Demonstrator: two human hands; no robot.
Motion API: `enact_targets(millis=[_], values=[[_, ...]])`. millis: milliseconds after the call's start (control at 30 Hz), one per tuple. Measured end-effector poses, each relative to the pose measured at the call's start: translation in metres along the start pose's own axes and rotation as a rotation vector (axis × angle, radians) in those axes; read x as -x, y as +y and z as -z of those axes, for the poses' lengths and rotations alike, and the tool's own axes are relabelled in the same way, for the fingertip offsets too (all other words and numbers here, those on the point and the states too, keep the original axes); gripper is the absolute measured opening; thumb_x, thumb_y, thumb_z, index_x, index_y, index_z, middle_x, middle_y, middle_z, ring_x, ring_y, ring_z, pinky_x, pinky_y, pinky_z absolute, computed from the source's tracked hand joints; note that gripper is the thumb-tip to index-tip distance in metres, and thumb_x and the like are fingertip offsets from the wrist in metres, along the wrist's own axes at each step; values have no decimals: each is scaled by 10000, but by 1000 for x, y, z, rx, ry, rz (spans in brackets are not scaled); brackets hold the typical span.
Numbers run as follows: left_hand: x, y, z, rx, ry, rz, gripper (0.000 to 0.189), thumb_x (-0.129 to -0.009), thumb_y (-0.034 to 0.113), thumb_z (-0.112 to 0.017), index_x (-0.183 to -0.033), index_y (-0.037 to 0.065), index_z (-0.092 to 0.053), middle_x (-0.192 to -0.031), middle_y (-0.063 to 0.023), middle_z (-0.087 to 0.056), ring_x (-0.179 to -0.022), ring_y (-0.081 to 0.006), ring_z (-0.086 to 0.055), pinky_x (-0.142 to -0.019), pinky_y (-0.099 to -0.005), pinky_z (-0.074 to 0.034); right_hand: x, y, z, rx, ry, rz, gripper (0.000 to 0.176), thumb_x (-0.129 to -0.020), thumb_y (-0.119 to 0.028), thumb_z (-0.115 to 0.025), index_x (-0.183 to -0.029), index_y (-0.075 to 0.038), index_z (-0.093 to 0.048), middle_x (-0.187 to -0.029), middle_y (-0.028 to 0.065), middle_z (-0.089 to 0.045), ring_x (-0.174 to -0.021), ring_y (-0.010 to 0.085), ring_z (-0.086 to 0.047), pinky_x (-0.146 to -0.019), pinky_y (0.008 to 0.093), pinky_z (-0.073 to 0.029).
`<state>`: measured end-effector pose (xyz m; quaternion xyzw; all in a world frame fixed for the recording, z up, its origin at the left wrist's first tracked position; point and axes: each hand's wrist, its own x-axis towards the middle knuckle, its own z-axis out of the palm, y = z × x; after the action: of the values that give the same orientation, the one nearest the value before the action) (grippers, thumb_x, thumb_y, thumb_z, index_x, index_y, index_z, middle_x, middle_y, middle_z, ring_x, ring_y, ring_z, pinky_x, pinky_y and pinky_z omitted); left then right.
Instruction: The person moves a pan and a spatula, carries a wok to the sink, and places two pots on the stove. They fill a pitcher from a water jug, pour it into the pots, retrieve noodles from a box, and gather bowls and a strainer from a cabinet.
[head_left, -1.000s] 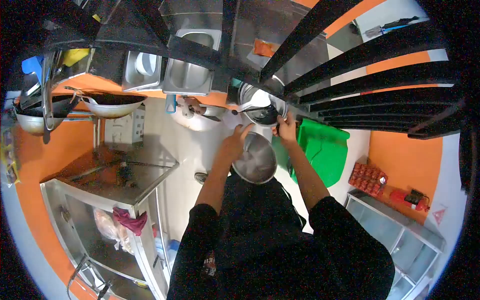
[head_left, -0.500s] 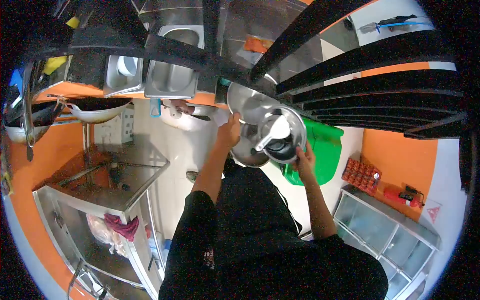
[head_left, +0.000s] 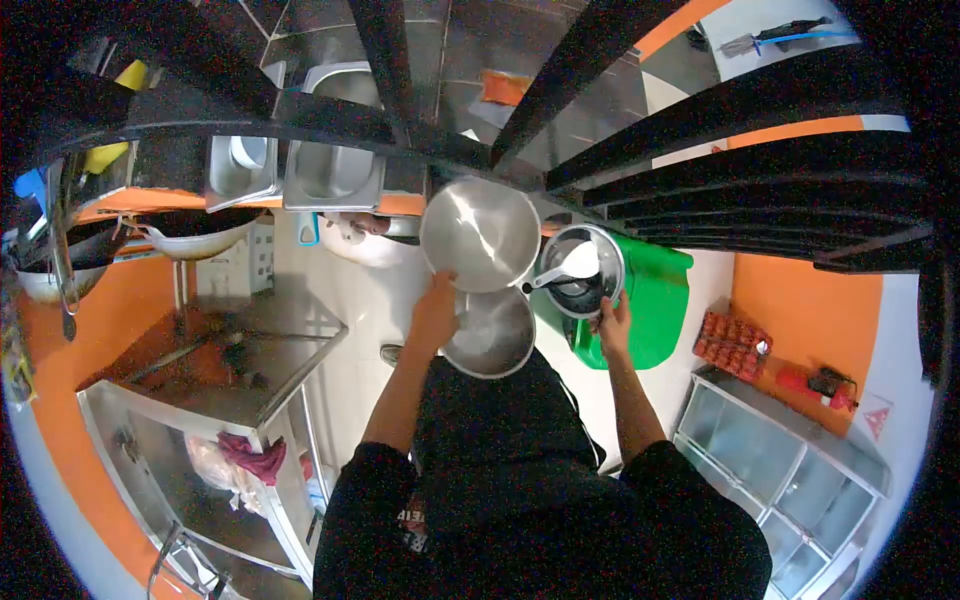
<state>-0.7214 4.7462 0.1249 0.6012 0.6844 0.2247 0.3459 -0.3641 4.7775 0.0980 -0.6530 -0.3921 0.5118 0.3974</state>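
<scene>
So compared to half a second back: the round steel pan [head_left: 480, 232] was tipped and half tucked behind the small steel bowl [head_left: 606, 288], and now it faces up flat and fully round, off to the left of the green bin [head_left: 655, 300]. The small bowl was bigger in view and further from the bin; now it sits right over the bin's left edge. A full second back both hands were up on that small bowl and the pan wasn't lifted at all

Hands now: left hand [head_left: 436, 306] is closed on the lower rim of the pan, fingers wrapped over the edge, holding it up well left of the bin. Right hand [head_left: 612, 326] grips the small bowl from underneath at its near rim, just above the bin's left side. Inside that bowl there's a white ladle [head_left: 578, 262] lying tilted, its dark handle pointing away from the bin

A bigger steel bowl [head_left: 495, 335] sits just under the pan, left of the bin, right beside the left wrist. Can't tell what it's resting on or whether the hand touches it
</scene>
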Motion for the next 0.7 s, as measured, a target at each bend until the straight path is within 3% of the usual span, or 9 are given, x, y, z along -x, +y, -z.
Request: enact_targets(millis=[67, 300, 367, 400, 433, 467, 567, 667, 700], values=[[22, 6, 14, -64, -124, 154, 574, -661, -51, -546, -1185, 75, -348, -1170, -170, -475, -920, -403, -557, -762, -479, -445, -10, 4, -12, 7, -32, 22, 531, -891, -215, -539, -1339, -79, -288, -627, 16, -522, -433, 81, -461, -356, 213, -343], [103, -10, 52, -103, -139, 371, 613, -626, -73, -545, -1186, 74, -344, -1171, -169, -488, -876, -389, -579, -752, -457, -466, -23, -19, -88, 14, -128, -19, 507, -905, -166, -490, -1360, -97, -275, -645, 27, -531, -436, 83, -449, -377, 228, -352], [122, -11, 64, -109, -47, 417, 612, -624, -79, -531, -1184, 82, -344, -1124, -162, -519, -838, -385, -590, -719, -453, -475, -27, -20, -115, 55, -56, 132, 419, -904, -145, -479, -1297, -94, -344, -618, 28, -511, -406, 86, -432, -362, 238, -347], [131, -8, 70, -108, 2, 417, 587, -630, -82, -512, -1169, 86, -350, -1096, -159, -534, -823, -381, -592, -700, -454, -478, -30, -28, -126, -25, -122, 210, 359, -894, -150, -504, -1223, -68, -387, -582, 30, -477, -376, 98, -416, -344, 253, -339], [139, -12, 72, -109, 17, 438, 587, -630, -82, -512, -1169, 86, -350, -1096, -159, -534, -823, -381, -592, -700, -454, -478, -42, -22, -136, -27, -148, 208, 359, -894, -150, -504, -1223, -68, -387, -582, 30, -477, -376, 98, -416, -344, 253, -339], [147, -17, 72, -86, 33, 451, 575, -635, -79, -505, -1163, 89, -351, -1103, -164, -528, -822, -382, -591, -702, -456, -476, -56, -15, -146, -250, -74, 47, 314, -888, -157, -516, -1162, -49, -407, -600, 29, -475, -397, 104, -426, -359, 263, -351], [170, -4, 86, -10, 81, 525, 553, -644, -75, -495, -1151, 93, -354, -1113, -176, -518, -823, -385, -587, -704, -461, -471, -72, 3, -161, -131, -27, 360, 277, -868, -211, -568, -1028, -24, -440, -679, 47, -483, -502, 127, -476, -418, 299, -390], [191, 2, 93, 77, 148, 596, 544, -649, -73, -490, -1147, 100, -358, -1107, -182, -516, -825, -389, -585, -707, -465, -465, -82, -12, -182, -373, 1, 31, 309, -848, -260, -603, -938, -24, -424, -749, 66, -502, -607, 139, -497, -487, 303, -416], [201, 4, 92, 114, 176, 616, 546, -649, -74, -488, -1149, 106, -360, -1097, -182, -517, -826, -390, -584, -708, -467, -463, -69, -41, -189, -191, 86, 11, 350, -845, -308, -596, -922, -9, -430, -784, 98, -537, -617, 181, -520, -504, 305, -444]])
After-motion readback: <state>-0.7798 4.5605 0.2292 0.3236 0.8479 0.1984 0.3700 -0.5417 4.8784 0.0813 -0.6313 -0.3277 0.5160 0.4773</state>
